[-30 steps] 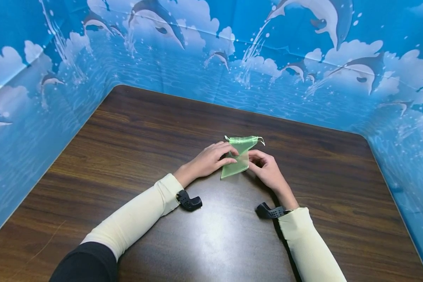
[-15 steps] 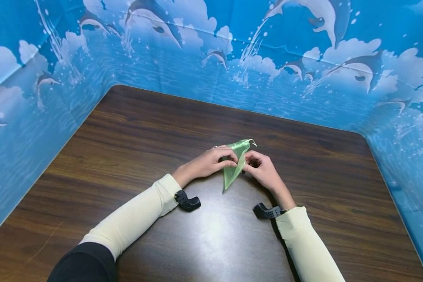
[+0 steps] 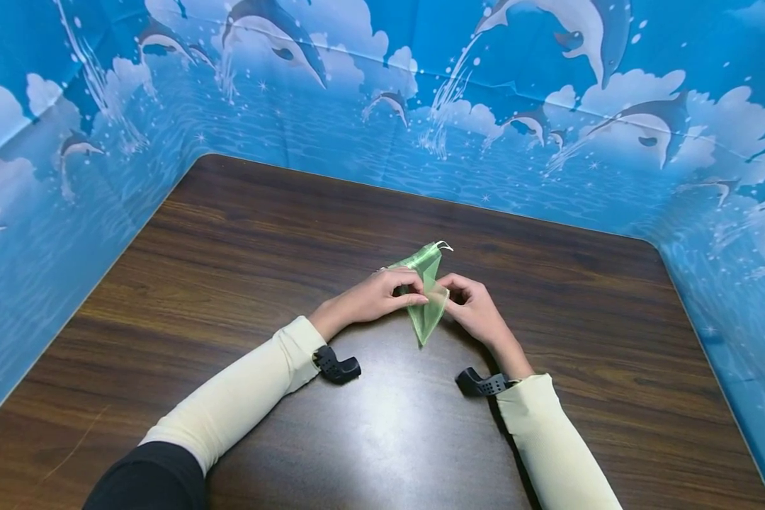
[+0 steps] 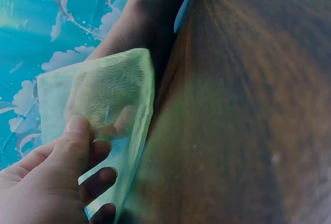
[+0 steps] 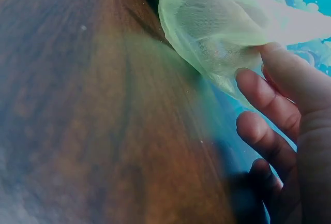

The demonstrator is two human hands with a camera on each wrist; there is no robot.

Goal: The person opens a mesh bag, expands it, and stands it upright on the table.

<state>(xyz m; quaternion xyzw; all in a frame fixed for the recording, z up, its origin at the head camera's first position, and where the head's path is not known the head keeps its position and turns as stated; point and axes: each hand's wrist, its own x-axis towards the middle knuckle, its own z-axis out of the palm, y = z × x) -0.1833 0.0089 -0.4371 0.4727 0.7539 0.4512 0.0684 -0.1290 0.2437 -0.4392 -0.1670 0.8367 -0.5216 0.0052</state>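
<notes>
A small sheer green organza drawstring pouch [image 3: 430, 319] hangs between my two hands over the middle of the table. My left hand [image 3: 377, 294] pinches it from the left between thumb and fingers. From the right, the thumb and forefinger of my right hand [image 3: 479, 308] pinch its edge. White drawstring loops [image 3: 445, 246] stick out at its far end, while a folded corner points down toward me. In the left wrist view the mesh [image 4: 114, 74] spreads flat and see-through above my left thumb. The right wrist view shows the fabric [image 5: 207, 17] bulging and creased near my right fingertips.
A dark wood-grain table [image 3: 280, 227] lies beneath both hands. Blue dolphin-print cloth [image 3: 331, 134] stands along its back and sides. A black wrist camera [image 3: 336, 366] is strapped on the left wrist, another black camera [image 3: 481, 382] on the right.
The pouch has turned and folded between my hands: its drawstring end has shifted left, and its lower corner has swung down toward me. Both hands keep hold, nearly in place.
</notes>
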